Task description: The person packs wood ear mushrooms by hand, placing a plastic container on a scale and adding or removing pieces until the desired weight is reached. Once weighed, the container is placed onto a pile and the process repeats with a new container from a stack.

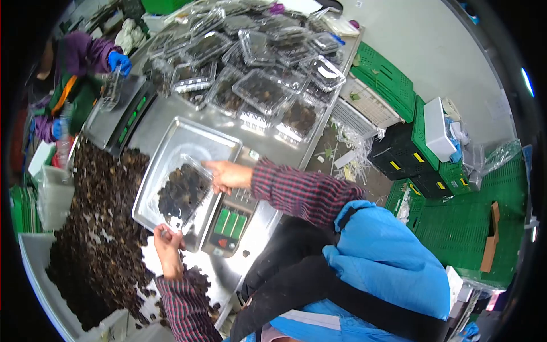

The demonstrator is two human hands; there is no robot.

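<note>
A clear plastic box (206,166) filled with dark, mushroom-like pieces (183,192) rests in a metal tray (149,194) on a weighing scale (230,223). My right hand (231,175) is at the box's right side, index finger stretched along the rim and the other fingers curled at its edge. Just below the box's lower end, over the tray's near rim, my left hand (169,245) has thumb and fingers pinched together. Whatever it holds is too small and glared to make out.
Loose dark pieces (102,228) heap along the left. Filled clear boxes (265,91) pile up across the far table. Beside a second scale (128,122), a co-worker's blue-gloved hand (119,61) holds a clear box. Green crates (393,71) stand to the right.
</note>
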